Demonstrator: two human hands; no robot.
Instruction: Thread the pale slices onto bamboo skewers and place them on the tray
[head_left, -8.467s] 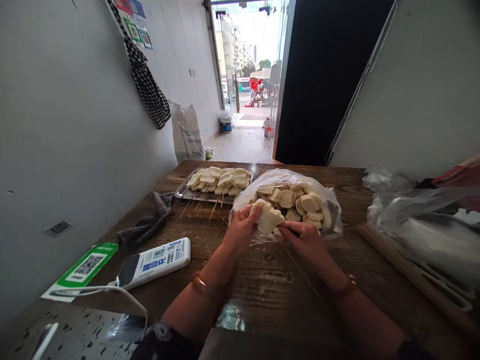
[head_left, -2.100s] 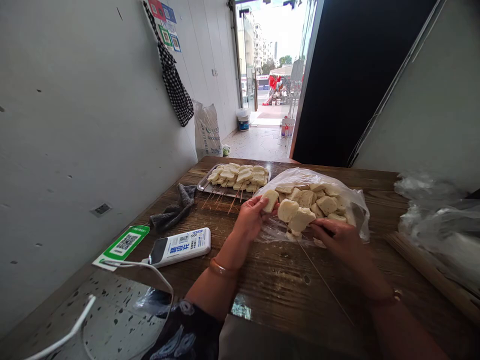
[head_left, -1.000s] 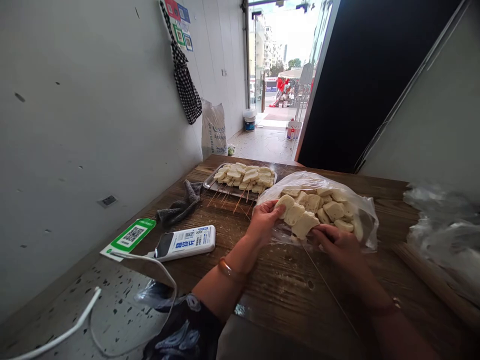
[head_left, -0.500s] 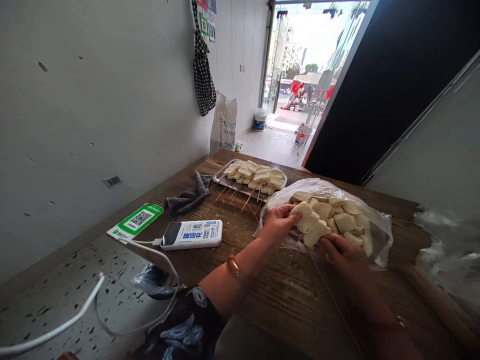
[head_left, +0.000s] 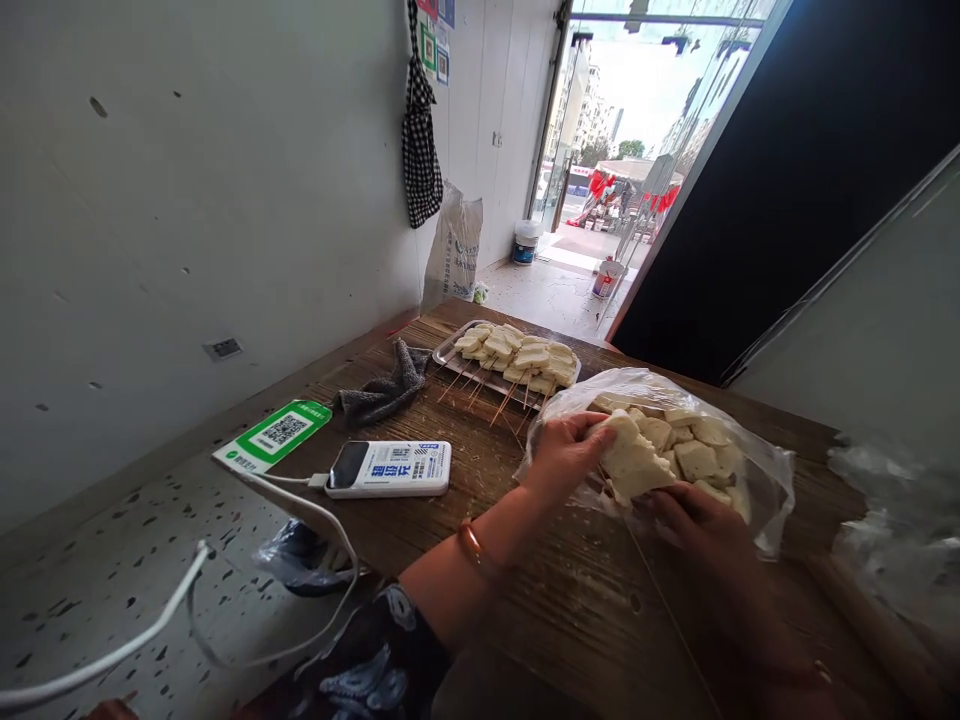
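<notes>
Between my two hands is a bunch of pale, spongy food slices [head_left: 634, 460], overlapping, with a broad flat face turned up. My left hand [head_left: 564, 452] is closed on their upper left edge, thumb on top. Fingers of my right hand [head_left: 699, 522] pinch the lower right end; whether a stick runs through there is hidden. Just behind lies an open clear plastic bag [head_left: 772, 505] holding several loose pale pieces [head_left: 697, 460]. Farther back, a shallow tray [head_left: 444, 352] carries stacked skewered slices [head_left: 531, 355], their thin sticks [head_left: 504, 405] pointing toward me.
On the wooden table [head_left: 570, 600] lie a grey cloth [head_left: 386, 385], a green QR-code card [head_left: 281, 435] and a white phone-like device [head_left: 390, 470] with a cable. Crumpled plastic [head_left: 892, 530] sits at the right edge. A wall borders the left side.
The held slices have turned so that a flat face shows instead of a fanned row. Both hands have shifted slightly, still gripping them. The whole view has moved a little.
</notes>
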